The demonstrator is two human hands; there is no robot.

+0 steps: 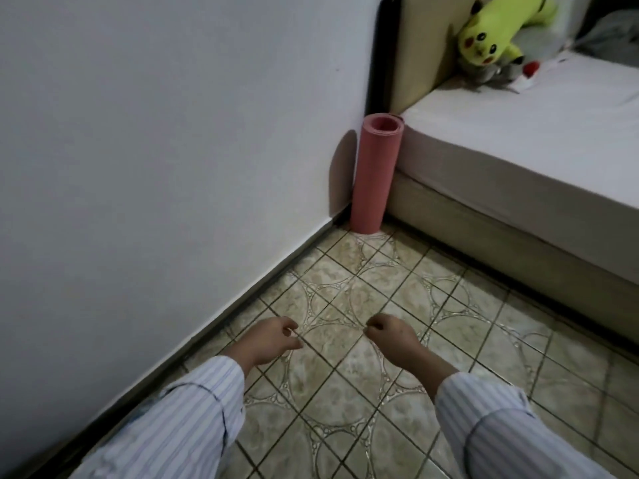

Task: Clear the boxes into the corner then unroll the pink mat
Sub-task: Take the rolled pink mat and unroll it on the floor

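Striped sleeves (pixel 193 420) reach out, both hands empty
Left hand (pixel 273 338) and right hand (pixel 390 335) hang loosely curled, apart; mat (pixel 377 174) stands rolled well ahead; no boxes visible, unrolling remains

A pink foam mat (pixel 377 174), rolled into a tight cylinder, stands upright on its end on the tiled floor. It sits in the corner, between the white wall on its left and the bed's side on its right, close against both. Its spiral top end faces up, level with the mattress edge.
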